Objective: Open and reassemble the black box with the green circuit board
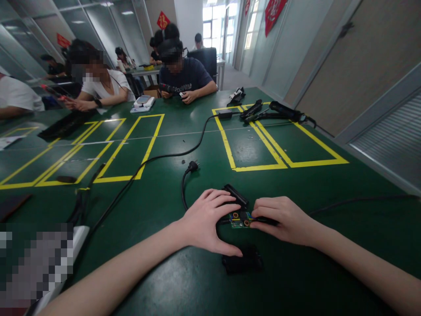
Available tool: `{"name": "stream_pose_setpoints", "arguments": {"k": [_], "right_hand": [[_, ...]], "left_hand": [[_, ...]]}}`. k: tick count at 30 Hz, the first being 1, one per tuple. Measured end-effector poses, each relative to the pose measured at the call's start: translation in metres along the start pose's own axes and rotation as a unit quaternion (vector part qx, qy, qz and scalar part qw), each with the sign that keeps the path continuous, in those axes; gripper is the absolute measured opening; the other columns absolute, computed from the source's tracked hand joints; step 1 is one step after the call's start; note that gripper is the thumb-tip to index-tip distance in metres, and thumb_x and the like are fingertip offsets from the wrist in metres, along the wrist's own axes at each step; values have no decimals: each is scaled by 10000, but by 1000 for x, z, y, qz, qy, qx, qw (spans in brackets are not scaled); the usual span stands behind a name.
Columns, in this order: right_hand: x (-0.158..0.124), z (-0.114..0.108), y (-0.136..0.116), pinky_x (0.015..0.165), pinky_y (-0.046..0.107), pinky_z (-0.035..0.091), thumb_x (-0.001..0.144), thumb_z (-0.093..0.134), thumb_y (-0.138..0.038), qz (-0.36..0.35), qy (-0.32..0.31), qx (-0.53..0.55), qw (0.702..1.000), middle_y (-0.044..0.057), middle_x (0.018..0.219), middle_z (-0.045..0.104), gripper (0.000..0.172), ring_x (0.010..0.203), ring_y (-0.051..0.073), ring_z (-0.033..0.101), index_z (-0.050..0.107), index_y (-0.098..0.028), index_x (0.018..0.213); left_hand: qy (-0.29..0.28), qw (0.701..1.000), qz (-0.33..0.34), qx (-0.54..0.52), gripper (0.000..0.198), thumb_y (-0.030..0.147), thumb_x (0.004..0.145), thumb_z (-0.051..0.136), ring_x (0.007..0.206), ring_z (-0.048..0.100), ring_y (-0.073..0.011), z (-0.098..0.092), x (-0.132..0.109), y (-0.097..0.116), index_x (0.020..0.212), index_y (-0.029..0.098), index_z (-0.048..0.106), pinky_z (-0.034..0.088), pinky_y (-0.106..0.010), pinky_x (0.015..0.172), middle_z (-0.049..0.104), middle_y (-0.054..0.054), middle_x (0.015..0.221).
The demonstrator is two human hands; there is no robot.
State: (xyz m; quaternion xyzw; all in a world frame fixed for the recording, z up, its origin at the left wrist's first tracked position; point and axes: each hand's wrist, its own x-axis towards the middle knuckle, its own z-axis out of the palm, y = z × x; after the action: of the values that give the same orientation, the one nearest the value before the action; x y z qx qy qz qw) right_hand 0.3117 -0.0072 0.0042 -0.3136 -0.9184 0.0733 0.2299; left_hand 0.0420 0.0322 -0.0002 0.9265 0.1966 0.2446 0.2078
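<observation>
A small green circuit board (pixel 241 220) with copper-coloured coils and thin wires lies between my hands. My right hand (pixel 283 219) is closed at the board's right end, pinching the black cable there. My left hand (pixel 212 221) reaches over from the left, its fingers apart and its thumb stretched towards a black plastic shell half (pixel 243 260) in front of the board. Behind the board a second black shell half (pixel 236 195) lies tilted, partly covered by the left fingertips. A black power plug (pixel 193 166) with its cord leads back under my left hand.
On the green table (pixel 184 281), yellow tape rectangles (pixel 259 167) are marked. A long black cable (pixel 161 156) crosses to a small black box (pixel 225 114). Black tools (pixel 279 112) lie at the far right; a pixelated object is at left. Co-workers (pixel 187 74) sit opposite.
</observation>
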Motion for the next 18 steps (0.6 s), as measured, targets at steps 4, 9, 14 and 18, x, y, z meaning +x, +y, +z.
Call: {"name": "stream_pose_setpoints", "arguments": {"k": [4,9,14,18], "right_hand": [[2,2,-2,539,252,404,1100,485,-359,3,22,-18,1000,16,700,641,356,607,131,610,659,-182,845],[2,5,-10,520,246,376,1098,492,-308,1,15,-29,999,6,695,639,347,576,113,595,665,-187,822],[3,11,-18,528,248,367,1112,470,-312,-7,28,-1,1000,7,709,638,348,584,111,585,663,-181,854],[7,11,-21,540,247,376,1117,464,-319,-7,31,19,999,11,719,641,360,597,112,590,674,-178,861]], "left_hand": [[-4,999,-24,28,784,545,644,904,1123,661,-305,-2,0,4,1299,176,680,469,-487,1049,715,-110,1246],[0,999,-39,38,626,502,717,840,992,664,-266,0,-2,3,1241,180,723,474,-431,913,736,-99,1133],[15,1000,-6,26,426,474,819,811,908,685,-216,4,-3,-3,1126,183,766,473,-376,849,778,-65,1041],[38,999,21,13,369,459,857,826,879,699,-195,6,-3,-5,1085,175,772,468,-341,777,797,-53,1001]]}}
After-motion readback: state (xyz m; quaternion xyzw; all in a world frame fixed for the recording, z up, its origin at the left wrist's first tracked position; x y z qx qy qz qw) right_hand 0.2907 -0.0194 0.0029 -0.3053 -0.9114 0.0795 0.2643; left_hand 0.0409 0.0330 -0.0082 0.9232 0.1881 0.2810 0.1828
